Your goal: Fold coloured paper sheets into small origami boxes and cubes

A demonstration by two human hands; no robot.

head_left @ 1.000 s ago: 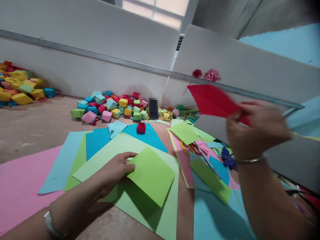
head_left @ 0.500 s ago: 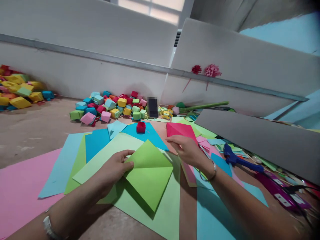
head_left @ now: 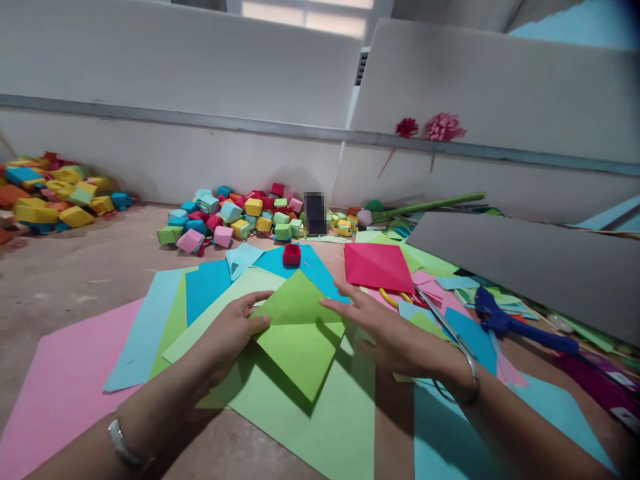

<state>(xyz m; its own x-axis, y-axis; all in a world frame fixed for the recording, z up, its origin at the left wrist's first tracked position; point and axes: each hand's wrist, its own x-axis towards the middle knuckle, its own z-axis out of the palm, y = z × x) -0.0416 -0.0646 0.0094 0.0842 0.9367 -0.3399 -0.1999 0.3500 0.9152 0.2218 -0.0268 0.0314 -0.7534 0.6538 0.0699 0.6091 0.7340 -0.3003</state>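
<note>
While the left hand (head_left: pixel 231 328) pinched the green paper square (head_left: pixel 295 330) at its 9 o'clock corner, the right hand (head_left: pixel 387 330) was laid open-fingered on its 3 o'clock edge. The square was held over a pale green sheet (head_left: pixel 320 420). A red sheet (head_left: pixel 376 265) lay at 1 o'clock, scissors (head_left: pixel 440 320) at 3 o'clock.

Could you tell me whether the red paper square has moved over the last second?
Yes. The red paper square came down from the raised right hand and lies flat near the scissors.
</note>
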